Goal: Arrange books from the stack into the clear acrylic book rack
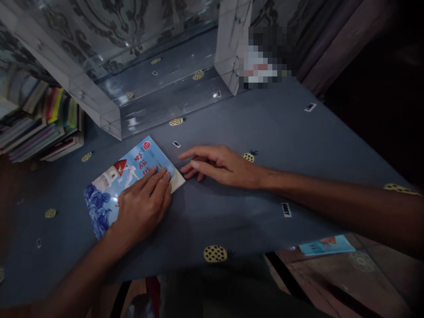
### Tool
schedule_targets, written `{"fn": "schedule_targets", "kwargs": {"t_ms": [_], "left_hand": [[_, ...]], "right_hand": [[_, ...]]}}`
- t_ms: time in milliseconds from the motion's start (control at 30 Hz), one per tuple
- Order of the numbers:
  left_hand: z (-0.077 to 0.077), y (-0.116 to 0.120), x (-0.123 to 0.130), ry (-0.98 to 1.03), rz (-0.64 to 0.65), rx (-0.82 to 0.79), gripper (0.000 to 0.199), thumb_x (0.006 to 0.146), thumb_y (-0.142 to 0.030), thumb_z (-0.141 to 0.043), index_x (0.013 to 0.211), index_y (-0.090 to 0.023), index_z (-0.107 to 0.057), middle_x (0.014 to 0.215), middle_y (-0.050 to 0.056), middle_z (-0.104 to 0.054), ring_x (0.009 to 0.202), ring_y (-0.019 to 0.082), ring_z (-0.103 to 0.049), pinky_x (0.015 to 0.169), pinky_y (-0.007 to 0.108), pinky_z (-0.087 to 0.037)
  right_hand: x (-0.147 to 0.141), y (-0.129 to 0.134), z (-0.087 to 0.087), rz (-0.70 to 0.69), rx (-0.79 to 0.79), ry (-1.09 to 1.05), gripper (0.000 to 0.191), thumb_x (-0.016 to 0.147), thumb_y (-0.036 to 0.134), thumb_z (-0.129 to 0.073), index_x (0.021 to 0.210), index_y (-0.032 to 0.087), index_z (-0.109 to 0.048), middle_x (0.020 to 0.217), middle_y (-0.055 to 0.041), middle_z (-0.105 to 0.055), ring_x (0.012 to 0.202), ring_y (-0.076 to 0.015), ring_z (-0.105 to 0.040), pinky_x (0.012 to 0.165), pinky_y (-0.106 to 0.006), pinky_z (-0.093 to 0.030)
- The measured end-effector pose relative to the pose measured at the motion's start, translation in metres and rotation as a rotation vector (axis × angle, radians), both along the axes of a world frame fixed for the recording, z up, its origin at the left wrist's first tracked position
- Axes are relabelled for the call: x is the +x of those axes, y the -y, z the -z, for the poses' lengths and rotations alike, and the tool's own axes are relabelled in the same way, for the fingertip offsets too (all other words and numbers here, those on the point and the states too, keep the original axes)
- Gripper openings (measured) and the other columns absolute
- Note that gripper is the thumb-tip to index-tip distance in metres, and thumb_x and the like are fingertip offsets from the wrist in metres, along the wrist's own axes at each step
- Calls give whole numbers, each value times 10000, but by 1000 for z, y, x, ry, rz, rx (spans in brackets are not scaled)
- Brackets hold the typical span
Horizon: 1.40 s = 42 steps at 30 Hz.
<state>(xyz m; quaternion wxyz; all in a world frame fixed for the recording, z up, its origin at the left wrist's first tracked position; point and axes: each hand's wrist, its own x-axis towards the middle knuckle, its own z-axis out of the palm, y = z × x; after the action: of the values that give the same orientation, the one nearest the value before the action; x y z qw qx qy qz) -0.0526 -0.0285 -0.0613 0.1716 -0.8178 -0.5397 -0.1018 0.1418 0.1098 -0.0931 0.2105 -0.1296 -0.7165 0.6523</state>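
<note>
A blue illustrated paperback book point(112, 176) lies flat on the table, its cover showing a lighthouse with a red roof, dark blue waves and red characters. My left hand point(145, 201) rests palm down over the lower right part of the cover, fingers stretched out and covering some of the lettering. Just right of the book's corner, my right hand point(221, 168) hovers over or lightly touches the tablecloth. Its fingers are loosely bent and apart, pointing toward the book, with nothing in them.
A clear acrylic shelf point(172, 106) stands behind the book. Stacked books point(49, 119) sit at the left. The grey tablecloth point(185, 221) has pineapple prints. Beneath the table's front edge, another blue booklet point(326, 246) lies lower down. A pixelated patch hides something at the back right.
</note>
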Motion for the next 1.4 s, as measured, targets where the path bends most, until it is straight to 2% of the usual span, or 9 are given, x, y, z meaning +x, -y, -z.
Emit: {"fn": "schedule_targets", "kwargs": {"t_ms": [200, 467, 733, 833, 933, 1000, 1100, 1200, 1400], "left_hand": [[1, 1, 2, -29, -4, 20, 224, 981, -160, -506, 1098, -67, -674, 1108, 145, -767, 1007, 296, -747, 805, 412, -660], [7, 4, 1, -48, -26, 9, 267, 985, -239, -526, 1117, -63, -677, 1126, 167, -756, 1030, 312, -735, 796, 425, -652], [3, 8, -8, 68, -65, -173, 297, 1015, -285, -475, 1160, -116, -672, 1210, 106, -731, 1145, 243, -680, 939, 365, -587], [-1, 10, -35, 188, -120, -257, 280, 1032, -267, -445, 1138, -164, -683, 1210, 78, -727, 1145, 199, -670, 997, 344, -538], [2, 23, -78, 255, -265, -256, 282, 1023, -254, -451, 1179, -191, -677, 1274, 88, -691, 1214, 237, -619, 1048, 415, -482], [7, 36, -107, 320, -399, -261, 322, 1018, -234, -436, 1268, -210, -638, 1334, 92, -653, 1197, 239, -619, 1021, 420, -485], [11, 57, -133, 368, -473, -265, 349, 1024, -242, -403, 1301, -202, -612, 1240, 89, -684, 1113, 212, -639, 977, 380, -492], [7, 74, -134, 296, -503, -249, 325, 1028, -277, -391, 1193, -183, -654, 1098, 86, -699, 1012, 208, -650, 912, 350, -501], [-11, 101, -103, 236, -571, -325, 239, 1013, -317, -446, 999, -204, -656, 942, 45, -688, 795, 179, -656, 664, 267, -462]], "right_hand": [[0, 1, -1, -3, 153, 0, 308, 1032, 278, -474, 1294, 179, -602, 1075, -63, -751, 964, -158, -717, 818, -284, -575], [6, 4, 1, -20, 670, 11, 315, 1034, 229, -444, 1270, 182, -647, 1074, -79, -744, 1010, -198, -683, 937, -378, -543], [4, 17, -1, 2, 1014, -103, 298, 1007, 143, -468, 1228, 174, -665, 965, -81, -759, 891, -190, -715, 834, -322, -605], [2, 21, -7, -57, 1069, -131, 317, 984, 97, -479, 1234, 163, -661, 1001, -86, -766, 936, -191, -716, 849, -297, -614], [2, 25, -9, -116, 1106, -128, 337, 974, 93, -490, 1260, 169, -650, 1009, -82, -767, 970, -194, -717, 835, -288, -626], [0, 26, -7, -105, 1106, -101, 338, 976, 104, -495, 1270, 179, -645, 996, -79, -767, 948, -196, -723, 819, -291, -632], [-5, 26, -4, -45, 1068, -66, 344, 968, 122, -515, 1274, 218, -639, 983, -75, -761, 893, -210, -729, 771, -312, -641], [-15, 24, -4, -28, 1034, -52, 363, 953, 121, -531, 1273, 262, -627, 975, -64, -752, 868, -222, -728, 742, -337, -639], [-48, 4, -9, -51, 1009, 38, 262, 979, 210, -518, 1207, 226, -648, 955, -88, -734, 872, -248, -718, 770, -398, -619]]}}
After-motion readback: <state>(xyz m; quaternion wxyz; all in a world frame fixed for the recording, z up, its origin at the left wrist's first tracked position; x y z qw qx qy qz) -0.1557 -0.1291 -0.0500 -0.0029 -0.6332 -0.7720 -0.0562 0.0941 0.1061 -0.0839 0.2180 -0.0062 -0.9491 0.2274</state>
